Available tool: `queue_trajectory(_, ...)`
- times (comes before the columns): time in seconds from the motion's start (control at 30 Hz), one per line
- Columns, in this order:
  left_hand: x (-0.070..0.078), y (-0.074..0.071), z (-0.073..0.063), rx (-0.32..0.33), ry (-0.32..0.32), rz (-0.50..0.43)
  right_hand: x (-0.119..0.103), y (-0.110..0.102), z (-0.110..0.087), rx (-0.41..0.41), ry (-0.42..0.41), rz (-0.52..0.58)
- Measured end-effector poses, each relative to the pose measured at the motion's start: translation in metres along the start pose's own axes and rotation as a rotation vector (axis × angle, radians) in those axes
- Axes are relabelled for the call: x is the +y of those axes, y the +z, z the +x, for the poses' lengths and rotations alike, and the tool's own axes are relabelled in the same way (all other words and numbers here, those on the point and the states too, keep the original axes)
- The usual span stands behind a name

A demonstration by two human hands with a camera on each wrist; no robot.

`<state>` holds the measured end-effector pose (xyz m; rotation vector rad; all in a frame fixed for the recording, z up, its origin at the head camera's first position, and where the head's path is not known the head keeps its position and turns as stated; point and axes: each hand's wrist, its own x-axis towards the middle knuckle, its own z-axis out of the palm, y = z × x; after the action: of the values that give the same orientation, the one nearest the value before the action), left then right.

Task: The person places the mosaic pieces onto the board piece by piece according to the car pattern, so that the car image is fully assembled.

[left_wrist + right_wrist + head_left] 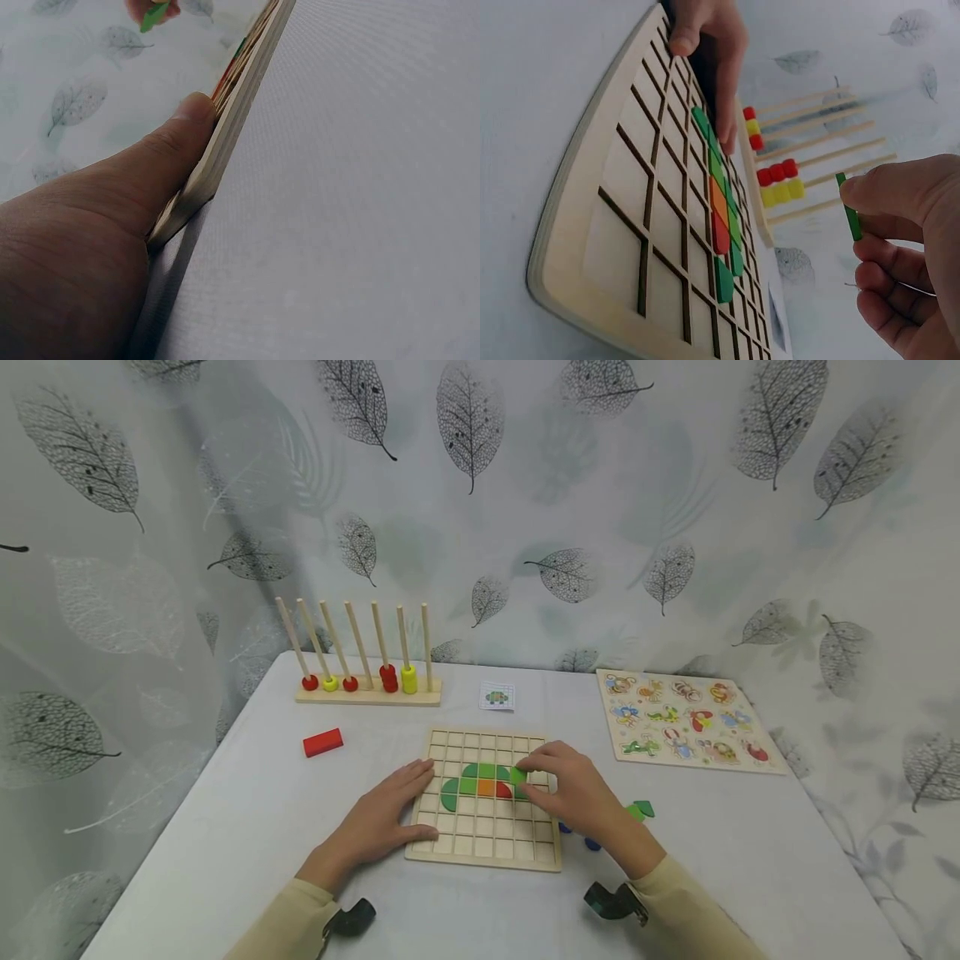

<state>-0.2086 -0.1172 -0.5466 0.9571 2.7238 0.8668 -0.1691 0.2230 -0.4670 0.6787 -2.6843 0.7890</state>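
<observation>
A wooden grid board lies on the white table. Several green pieces, an orange square and a red rounded piece sit in its cells. My left hand rests along the board's left edge, fingers extended and thumb spread; the left wrist view has the thumb against the rim. My right hand pinches a thin green tile between thumb and fingers. In the right wrist view that tile is held on edge, apart from the board. A dark green piece lies in the grid beside the red one.
Behind the board are a small picture card and a peg abacus with red and yellow beads. A red block lies left, an insect puzzle board right. Loose green pieces and blue pieces lie around the right forearm.
</observation>
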Motion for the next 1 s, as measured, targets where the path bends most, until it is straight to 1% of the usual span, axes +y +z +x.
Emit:
queue_trajectory(0.13, 0.0, -0.001, 0.0, 0.002, 0.0, -0.007, -0.007, 0.012, 0.009, -0.035, -0.007, 0.036)
queue_trajectory(0.33, -0.001, 0.0, 0.0, 0.003, 0.006, 0.0, -0.015, 0.034, 0.016, -0.082, -0.013, 0.048)
queue_trajectory(0.5, 0.0, -0.001, -0.001, 0.009, 0.013, -0.006, -0.019, 0.054, 0.019, -0.105, -0.037, 0.052)
queue_trajectory(0.57, 0.0, -0.001, -0.001, 0.01, 0.016, -0.003, -0.021, 0.06, 0.02, -0.115, -0.043, 0.03)
queue_trajectory(0.73, 0.0, -0.001, -0.001, 0.011, 0.016, -0.001, -0.023, 0.073, 0.02, -0.167, -0.018, -0.038)
queue_trajectory(0.87, 0.0, -0.001, -0.001, 0.009, 0.012, -0.008, -0.025, 0.076, 0.018, -0.189, -0.016, -0.07)
queue_trajectory(1.0, 0.0, 0.0, 0.0, 0.007, 0.013, -0.004, -0.026, 0.076, 0.017, -0.177, -0.04, -0.096)
